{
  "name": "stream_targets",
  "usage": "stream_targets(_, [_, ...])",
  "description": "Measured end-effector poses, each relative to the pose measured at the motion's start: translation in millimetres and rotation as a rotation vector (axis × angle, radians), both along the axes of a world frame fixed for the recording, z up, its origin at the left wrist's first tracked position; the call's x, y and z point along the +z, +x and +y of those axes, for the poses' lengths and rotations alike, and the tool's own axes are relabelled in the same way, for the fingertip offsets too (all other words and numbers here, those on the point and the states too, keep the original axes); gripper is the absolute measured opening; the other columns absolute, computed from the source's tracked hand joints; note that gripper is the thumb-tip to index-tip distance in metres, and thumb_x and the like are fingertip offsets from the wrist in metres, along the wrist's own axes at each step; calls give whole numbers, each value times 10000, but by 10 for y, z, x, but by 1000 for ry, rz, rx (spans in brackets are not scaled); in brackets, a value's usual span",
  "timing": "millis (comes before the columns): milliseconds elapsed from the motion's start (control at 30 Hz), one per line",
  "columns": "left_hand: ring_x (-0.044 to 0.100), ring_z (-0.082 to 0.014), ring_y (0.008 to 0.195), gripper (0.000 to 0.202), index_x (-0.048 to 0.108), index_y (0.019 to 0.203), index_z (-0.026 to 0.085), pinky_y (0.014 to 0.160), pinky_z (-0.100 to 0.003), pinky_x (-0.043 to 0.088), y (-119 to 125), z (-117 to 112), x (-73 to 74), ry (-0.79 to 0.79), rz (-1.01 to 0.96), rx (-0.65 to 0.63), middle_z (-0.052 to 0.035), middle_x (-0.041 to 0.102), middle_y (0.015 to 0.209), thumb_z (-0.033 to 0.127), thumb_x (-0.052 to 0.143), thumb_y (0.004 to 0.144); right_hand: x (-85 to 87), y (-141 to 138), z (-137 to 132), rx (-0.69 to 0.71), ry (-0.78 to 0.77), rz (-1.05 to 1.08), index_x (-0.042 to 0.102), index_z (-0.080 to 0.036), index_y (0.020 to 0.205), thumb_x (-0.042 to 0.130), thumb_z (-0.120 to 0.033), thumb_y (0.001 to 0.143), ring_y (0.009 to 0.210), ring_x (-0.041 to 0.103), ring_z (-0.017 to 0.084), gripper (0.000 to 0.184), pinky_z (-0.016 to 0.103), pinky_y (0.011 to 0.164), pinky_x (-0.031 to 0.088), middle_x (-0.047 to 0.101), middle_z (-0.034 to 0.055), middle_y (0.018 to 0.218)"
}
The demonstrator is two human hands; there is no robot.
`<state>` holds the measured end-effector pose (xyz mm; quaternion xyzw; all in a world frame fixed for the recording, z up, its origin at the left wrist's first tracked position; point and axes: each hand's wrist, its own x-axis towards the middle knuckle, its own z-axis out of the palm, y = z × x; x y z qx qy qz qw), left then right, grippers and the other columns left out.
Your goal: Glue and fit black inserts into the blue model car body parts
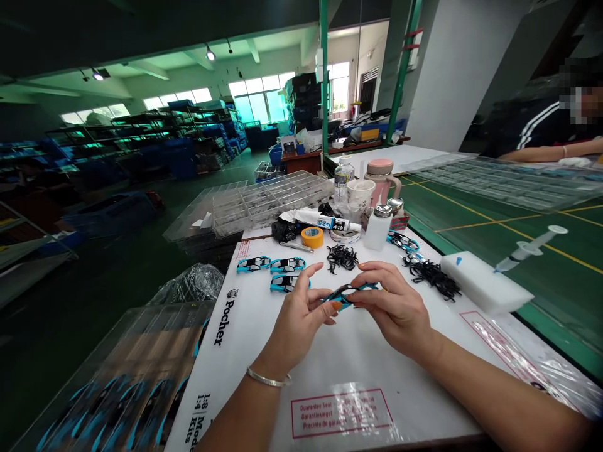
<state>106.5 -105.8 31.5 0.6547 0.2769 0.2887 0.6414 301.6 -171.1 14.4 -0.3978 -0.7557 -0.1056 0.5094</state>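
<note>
- At 8 o'clock from the hands, stacked clear trays [117, 383] hold rows of blue and black car shells.
- At 10 o'clock, a crumpled clear bag [194, 284] lies beside the left edge of the white board [264, 376].
- At 11 o'clock, flat clear grid boxes [268, 201] hold small dark pieces, too small to tell apart.
- Three blue shells [253, 264] lie on the board, just left of the left hand.
- The left hand [296, 317] pinches the left end of a blue part [351, 294] between thumb and fingers.
- The right hand [396, 307] grips the part's right end. The part sits over the middle of the board, between both hands.
- At 12 o'clock lies a pile of black bits [342, 257]. Beyond it are yellow tape [312, 237], a tube [325, 221], a white bottle [378, 229] and a cup [362, 191] whose contents are hidden.
- At 2 o'clock, a second black pile [433, 277] lies near a white foam block [487, 285].
- Further out at 2 o'clock, a syringe [532, 246] lies on the green table [471, 213].
- Far right, another person's arm [546, 152] rests behind a long clear tray [509, 182].
</note>
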Motion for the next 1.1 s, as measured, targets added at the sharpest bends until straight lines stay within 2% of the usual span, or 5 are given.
stream_targets(233, [652,-167,900,705,288,1457,290,763,-308,579,13,12,-15,7,-7,6,-57,674,1092,416,662,874,-2,-2,6,-1,-12,9,668,-195,1036,570,9,888,1128,509,253,271,462,958,448,604,65,1022])
stream_targets(367, [660,-182,921,719,274,1467,285,766,-317,582,-8,46,-14,19,1,42,-66,673,1107,434,655,875,14,30,-11,-24,-40,47,621,-211,1178,582,-59,919,1174,500,262,303,457,979,434,596,81,1142])
stream_targets(467, [669,-184,901,734,275,1468,275,767,-326,583,-21,66,-21,25,20,78,-80,669,1115,433,666,867,12,79,-19,-73,-66,164,580,-228,1242,596,-123,937,1159,516,244,323,430,987,428,592,75,1172])
stream_targets(667, [668,-180,875,753,291,1470,294,790,-354,584,-22,65,-47,62,66,102,-86,663,1152,461,682,848,-72,123,8,-97,-191,404,589,-271,1223,571,-200,967,1099,532,202,266,339,860,497,569,51,1197])
stream_targets(1100, [647,-141,817,710,308,1458,301,806,-336,569,-29,59,-44,87,89,113,-67,677,1169,426,675,863,-80,127,17,-82,-267,445,616,-283,1174,557,-248,983,1079,552,181,203,313,864,514,591,30,1156])
